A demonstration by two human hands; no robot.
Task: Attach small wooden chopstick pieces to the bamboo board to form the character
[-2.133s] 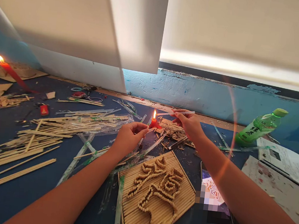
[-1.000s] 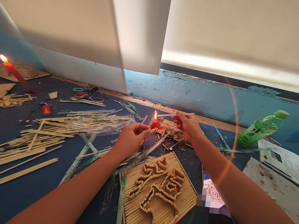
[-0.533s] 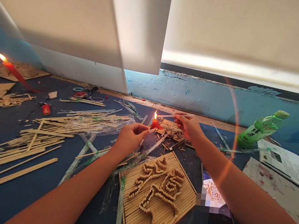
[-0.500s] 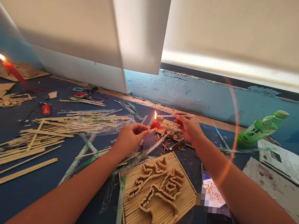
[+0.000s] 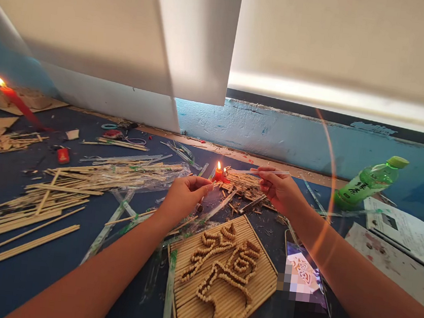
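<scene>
My left hand point(image 5: 185, 194) pinches a short pale piece of stick point(image 5: 215, 184) between thumb and fingertips, just in front of a short lit red candle point(image 5: 218, 174). On the candle's right, my right hand point(image 5: 283, 191) is closed around a thin translucent glue stick point(image 5: 242, 171), whose tip points left toward the flame. Behind and below the hands lies a row of bamboo sticks point(image 5: 243, 182) with dark bits around it. Nearer to me rests a panel of joined sticks point(image 5: 262, 287), bearing raised outlines built from small stick pieces point(image 5: 230, 271).
Loose bamboo sticks point(image 5: 58, 197) and clear plastic wrappers point(image 5: 112, 227) spread over the left side. A second lit red candle point(image 5: 19, 104) leans at far left, beyond a red lighter point(image 5: 63, 155). At right are a phone point(image 5: 308, 277), a green bottle point(image 5: 372, 183) and papers point(image 5: 411, 227).
My right hand has drawn back to the right with the glue stick, farther from the flame, uncovering more of the phone. The left hand stays nearly still beside the candle.
</scene>
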